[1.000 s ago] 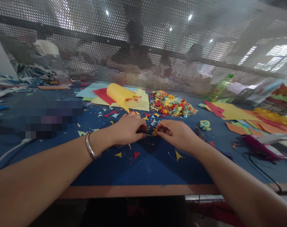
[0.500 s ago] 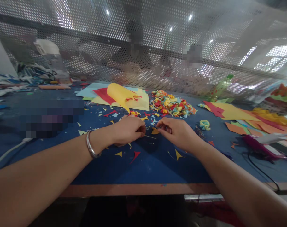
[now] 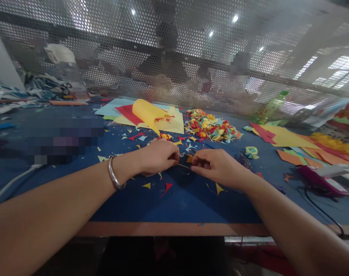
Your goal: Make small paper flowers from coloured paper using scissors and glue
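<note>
A thin pale strand [image 3: 184,166], perhaps thread or wire, stretches between my two hands over the blue tabletop. My left hand [image 3: 158,156], with a silver bangle at the wrist, is closed in a pinch at its left end. At the other end, the pinched fingertips of my right hand [image 3: 217,165] meet the strand. A small orange-yellow paper piece [image 3: 189,158] lies just behind the right fingertips. Beyond my left knuckles sits a red and yellow folded paper piece [image 3: 164,136]. Curled fingers hide part of what each hand holds.
Behind are a pile of colourful folded paper pieces [image 3: 213,128] and a rolled yellow sheet [image 3: 148,114] on other sheets. Paper scraps lie around my hands. A folded green-yellow rosette [image 3: 251,152] and a purple device [image 3: 325,182] are to the right. A perforated screen [image 3: 119,57] stands behind.
My right hand has moved slightly down, bringing its fingertips to the strand's free end. The left hand keeps its pinch. The whole view has shifted a little.
</note>
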A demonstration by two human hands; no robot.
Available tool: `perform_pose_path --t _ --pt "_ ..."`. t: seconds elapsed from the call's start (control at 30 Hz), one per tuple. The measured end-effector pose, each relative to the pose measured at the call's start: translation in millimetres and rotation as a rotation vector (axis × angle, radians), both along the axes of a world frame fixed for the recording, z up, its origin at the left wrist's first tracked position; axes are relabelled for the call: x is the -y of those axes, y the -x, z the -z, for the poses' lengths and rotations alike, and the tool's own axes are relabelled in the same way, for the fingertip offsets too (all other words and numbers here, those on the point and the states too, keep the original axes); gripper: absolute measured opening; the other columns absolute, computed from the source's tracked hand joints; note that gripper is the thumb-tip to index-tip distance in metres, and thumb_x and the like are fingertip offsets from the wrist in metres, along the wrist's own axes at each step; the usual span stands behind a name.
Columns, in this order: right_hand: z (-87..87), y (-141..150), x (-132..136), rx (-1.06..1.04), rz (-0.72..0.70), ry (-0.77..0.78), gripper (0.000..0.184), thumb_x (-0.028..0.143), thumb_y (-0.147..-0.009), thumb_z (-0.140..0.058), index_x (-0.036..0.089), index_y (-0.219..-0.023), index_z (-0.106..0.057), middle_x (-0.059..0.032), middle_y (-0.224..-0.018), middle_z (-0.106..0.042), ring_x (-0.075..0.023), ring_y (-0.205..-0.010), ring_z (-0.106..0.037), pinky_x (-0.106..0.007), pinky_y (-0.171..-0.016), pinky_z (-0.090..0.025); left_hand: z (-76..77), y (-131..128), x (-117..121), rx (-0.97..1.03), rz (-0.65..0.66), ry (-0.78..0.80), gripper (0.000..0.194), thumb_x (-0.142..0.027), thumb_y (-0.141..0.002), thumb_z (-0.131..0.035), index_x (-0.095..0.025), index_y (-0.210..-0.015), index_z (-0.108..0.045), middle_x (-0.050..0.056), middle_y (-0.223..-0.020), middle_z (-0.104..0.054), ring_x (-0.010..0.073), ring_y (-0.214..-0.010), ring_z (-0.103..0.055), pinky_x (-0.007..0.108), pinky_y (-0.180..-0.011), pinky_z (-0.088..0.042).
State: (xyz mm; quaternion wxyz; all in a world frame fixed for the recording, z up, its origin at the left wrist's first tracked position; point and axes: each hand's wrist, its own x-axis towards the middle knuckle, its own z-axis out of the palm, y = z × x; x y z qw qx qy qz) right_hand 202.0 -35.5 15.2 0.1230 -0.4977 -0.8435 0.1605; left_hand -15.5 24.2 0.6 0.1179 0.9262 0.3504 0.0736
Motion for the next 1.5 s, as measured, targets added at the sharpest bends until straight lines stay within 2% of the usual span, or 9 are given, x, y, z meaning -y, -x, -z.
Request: perform_pose_path --t 0.47,0.6,0.73,0.83,0.9,1.07,1.3,1.4,1.5 --pt "2.9 3 -4 0.024 -0.021 -0.032 0.007 0.016 -0.084 -0.056 0.017 -0.079 -0.061 0.0016 -0.069 -0.06 -0.0098 -0.06 -0.052 -0.023 -0.06 -0.036 -4.7 1 3 0.003 -0.003 0.015 0.013 -0.025 -0.081 -0.056 -0.021 -0.083 -0.068 0.004 -0.086 -0.07 0.0229 -0.087 -0.059 0.04 -0.085 -0.038" --pt "1.5 0 -3 -0.037 -0.056 -0.044 0.006 0.017 -0.083 -0.056 0.017 -0.079 -0.061 0.0013 -0.072 -0.059 -0.0097 -0.061 -0.053 -0.022 -0.06 -0.038 -10.5 2 6 0.182 -0.01 0.066 0.024 -0.027 -0.081 -0.061 -0.018 -0.103 -0.064 0.006 -0.1 -0.07 0.021 -0.092 -0.061 0.033 -0.082 -0.041" --pt "1.3 -2 -3 -0.074 -0.112 -0.061 0.006 0.014 -0.08 -0.056 0.017 -0.079 -0.061 0.0016 -0.07 -0.059 -0.0088 -0.058 -0.053 -0.021 -0.058 -0.039 -12.6 -1 11 0.408 0.106 0.096 0.039 -0.022 -0.081 -0.062 -0.017 -0.119 -0.059 0.008 -0.11 -0.069 0.0191 -0.102 -0.061 0.027 -0.083 -0.043" --pt "1.7 -3 -3 -0.087 -0.151 -0.102 0.005 0.015 -0.08 -0.056 0.017 -0.079 -0.061 0.002 -0.068 -0.059 -0.0085 -0.057 -0.052 -0.02 -0.056 -0.038 -12.4 -5 15 0.465 0.177 0.179 0.038 -0.019 -0.081 -0.062 -0.017 -0.118 -0.06 0.007 -0.108 -0.071 0.0176 -0.099 -0.064 0.026 -0.083 -0.043" --pt "1.8 -4 -3 -0.093 -0.172 -0.149 0.005 0.016 -0.081 -0.056 0.017 -0.078 -0.06 0.0018 -0.068 -0.058 -0.0083 -0.057 -0.051 -0.02 -0.056 -0.038 -11.9 -7 17 0.464 0.174 0.265 0.035 -0.018 -0.081 -0.062 -0.016 -0.116 -0.061 0.005 -0.101 -0.073 0.0162 -0.09 -0.066 0.025 -0.079 -0.044" --pt "0.6 -3 -4 -0.118 -0.183 -0.187 0.006 0.015 -0.082 -0.057 0.017 -0.079 -0.061 0.0018 -0.069 -0.058 -0.0075 -0.057 -0.051 -0.019 -0.057 -0.039 -10.8 -10 18 0.47 0.093 0.444 0.034 -0.019 -0.079 -0.063 -0.015 -0.113 -0.061 0.002 -0.081 -0.071 0.0133 -0.07 -0.062 0.023 -0.066 -0.044" --pt "1.2 -3 -3 -0.173 -0.138 -0.189 0.006 0.019 -0.086 -0.058 0.017 -0.082 -0.062 0.0017 -0.072 -0.058 -0.0074 -0.059 -0.05 -0.019 -0.057 -0.04 -5.4 -12 19 0.578 0.007 0.568 0.028 -0.016 -0.072 -0.067 -0.016 -0.099 -0.062 0.002 -0.074 -0.069 0.0144 -0.067 -0.062 0.025 -0.064 -0.043" --pt "1.1 -3 -3 -0.219 -0.082 -0.185 0.009 0.023 -0.088 -0.057 0.017 -0.083 -0.062 0.0024 -0.069 -0.055 -0.0078 -0.057 -0.048 -0.02 -0.054 -0.039 -1.0 -14 19 0.675 -0.03 0.683 0.024 -0.013 -0.069 -0.068 -0.018 -0.091 -0.061 0.0 -0.071 -0.068 0.0141 -0.068 -0.063 0.026 -0.067 -0.045" --pt "0.7 -3 -2 -0.264 -0.047 -0.184 0.011 0.025 -0.09 -0.057 0.017 -0.084 -0.062 0.0028 -0.068 -0.055 -0.0075 -0.056 -0.046 -0.02 -0.053 -0.038 -1.3 -15 19 0.735 -0.109 0.802 0.026 -0.011 -0.069 -0.069 -0.017 -0.093 -0.062 -0.001 -0.071 -0.069 0.0131 -0.069 -0.064 0.025 -0.07 -0.045"
